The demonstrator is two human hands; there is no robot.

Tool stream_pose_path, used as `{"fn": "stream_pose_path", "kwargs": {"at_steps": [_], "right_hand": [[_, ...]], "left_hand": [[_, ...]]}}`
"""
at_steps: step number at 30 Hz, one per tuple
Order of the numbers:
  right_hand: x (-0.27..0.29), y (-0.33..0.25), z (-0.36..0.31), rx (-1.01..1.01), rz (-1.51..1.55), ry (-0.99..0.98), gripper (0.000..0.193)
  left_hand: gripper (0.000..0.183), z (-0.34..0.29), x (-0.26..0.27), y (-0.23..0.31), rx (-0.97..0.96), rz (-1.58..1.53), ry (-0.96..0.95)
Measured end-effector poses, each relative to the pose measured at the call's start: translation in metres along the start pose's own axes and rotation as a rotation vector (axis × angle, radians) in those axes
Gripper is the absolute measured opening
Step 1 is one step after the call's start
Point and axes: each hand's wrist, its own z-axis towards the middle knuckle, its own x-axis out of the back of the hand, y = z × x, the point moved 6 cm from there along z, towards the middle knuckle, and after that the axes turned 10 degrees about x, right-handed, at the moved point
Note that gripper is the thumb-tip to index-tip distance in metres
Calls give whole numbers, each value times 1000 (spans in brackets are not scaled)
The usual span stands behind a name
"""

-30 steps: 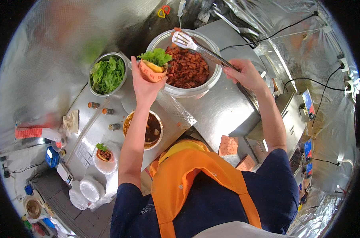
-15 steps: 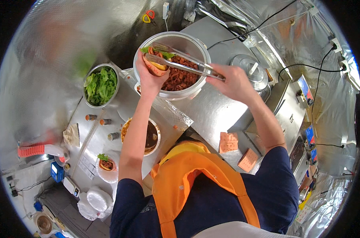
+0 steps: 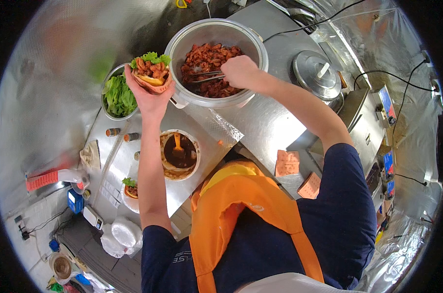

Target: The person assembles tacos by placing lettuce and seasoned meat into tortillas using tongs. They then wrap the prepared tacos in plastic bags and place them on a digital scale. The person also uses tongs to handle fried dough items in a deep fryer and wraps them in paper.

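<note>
My left hand (image 3: pixel 152 101) is wrapped round a filled bun (image 3: pixel 152 73) in a pinkish printed paper pocket, held upright to the left of a big pot (image 3: pixel 258 51). Browned meat pieces and frilly green lettuce show at the bun's open top. My right hand (image 3: pixel 241 72) is closed on metal tongs (image 3: pixel 204 77), whose tips reach down into the chopped reddish-brown meat (image 3: pixel 209 54) inside the pot. Whether the tongs pinch any meat cannot be made out. A metal bowl of lettuce (image 3: pixel 118 97) stands just behind and below the left hand, partly hidden by it.
A bowl of dark sauce (image 3: pixel 196 168) with an orange spatula (image 3: pixel 177 141) sits nearer me. Small jars (image 3: pixel 131 137) and another filled bun (image 3: pixel 130 189) lie left. To the right are a lidded metal pot (image 3: pixel 319 78) and stacks of printed paper pockets (image 3: pixel 287 163).
My left hand has carried the bun leftward, away from over the pot. The tongs have left the bun, and my right hand has lowered them into the meat. More meat shows on the bun.
</note>
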Motion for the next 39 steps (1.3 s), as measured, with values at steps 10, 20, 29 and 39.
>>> {"fn": "stream_pose_path", "kwargs": {"at_steps": [10, 20, 29, 39], "right_hand": [[34, 34, -90, -106, 266, 419, 24], [72, 16, -170, -266, 979, 547, 21], [95, -16, -170, -185, 537, 573, 29], [106, -11, -148, -108, 444, 488, 18]], "left_hand": [[128, -20, -23, -9, 145, -235, -32], [120, -8, -66, 25, -60, 186, 100], [122, -3, -95, 16, -104, 145, 58], [108, -3, -89, 1, -101, 48, 97]]}}
